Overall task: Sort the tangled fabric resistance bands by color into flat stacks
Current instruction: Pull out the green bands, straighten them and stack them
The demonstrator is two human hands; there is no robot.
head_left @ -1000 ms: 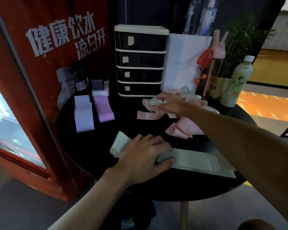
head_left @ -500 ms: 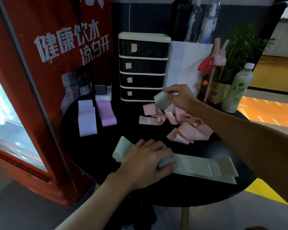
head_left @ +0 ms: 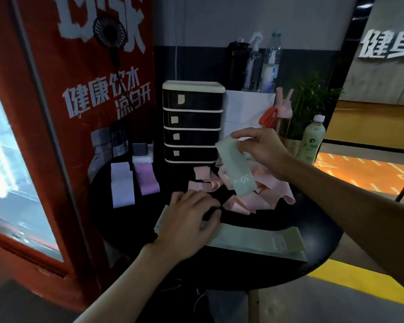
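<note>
Green band (head_left: 237, 169) held above pink tangle (head_left: 254, 199).
Right hand (head_left: 264, 148) fingers pinch it; left hand (head_left: 189, 222) fingers flat on green stack (head_left: 254, 241); drawer unit (head_left: 193, 122) contents unseen.

Black drawer unit (head_left: 193, 122) on table (head_left: 117, 220) (bottle (head_left: 313, 141) rt).

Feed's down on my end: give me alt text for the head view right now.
The right hand pinches a mint-green band by its top end, hanging it over the tangled pink bands on a round black table. The left hand rests on the green stack near the front edge; a lilac stack and a purple stack lie at the far left.
</note>
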